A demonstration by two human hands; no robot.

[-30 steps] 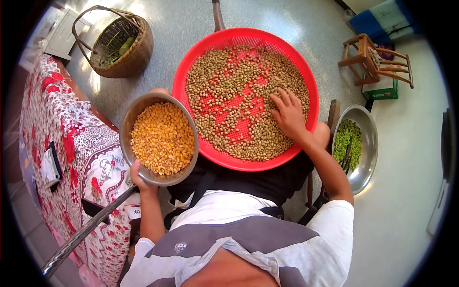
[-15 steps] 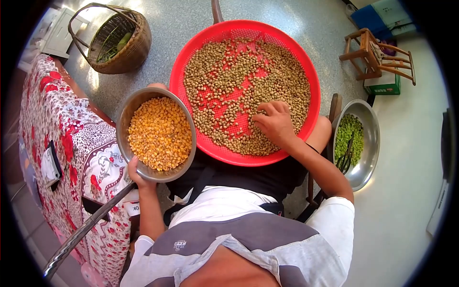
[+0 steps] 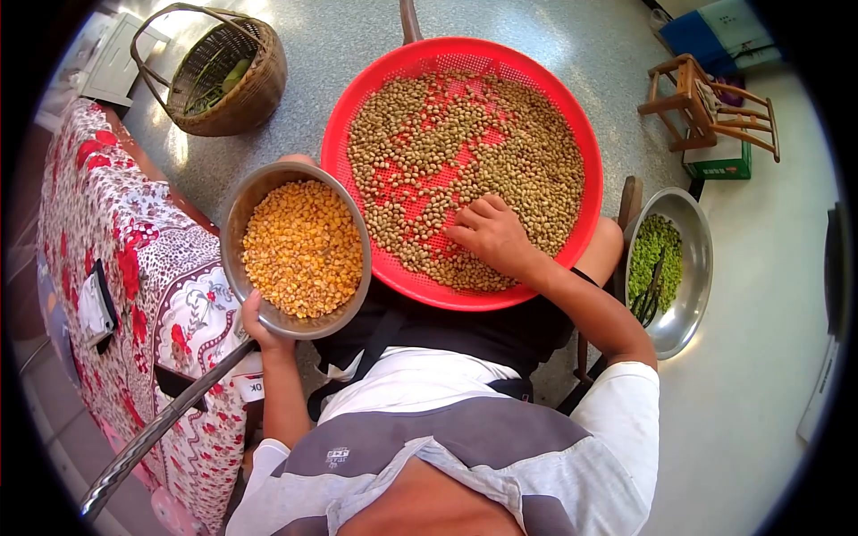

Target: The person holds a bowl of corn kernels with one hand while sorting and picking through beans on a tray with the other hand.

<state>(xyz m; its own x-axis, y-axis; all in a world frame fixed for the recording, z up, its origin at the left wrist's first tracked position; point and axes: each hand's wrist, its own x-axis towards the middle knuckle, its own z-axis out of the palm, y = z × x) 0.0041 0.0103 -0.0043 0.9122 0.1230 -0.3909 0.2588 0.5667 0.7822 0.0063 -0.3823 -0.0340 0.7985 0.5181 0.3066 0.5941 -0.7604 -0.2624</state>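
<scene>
A: Grip status?
B: Left hand (image 3: 259, 323) clamps the steel bowl (image 3: 234, 241), beside the red sieve (image 3: 593, 161). Right hand (image 3: 493, 238) touches beans (image 3: 536, 179) inside the sieve, fingers curled; cannot tell whether closed.
A: Handling?
B: Bowl: probably weighty, rigid; grasp the rim. Beans: likely light, hard, rolling; pinch from above.

Home room: floral tablecloth (image 3: 147, 286), wicker basket (image 3: 246, 109), wooden chair (image 3: 686, 87).

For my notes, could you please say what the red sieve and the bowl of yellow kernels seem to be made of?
Red sieve: probably plastic, semi-glossy, judging by its even colour and regular perforations.
Bowl of yellow kernels: likely stainless steel, satin-looking, from its grey metallic sheen.
</scene>
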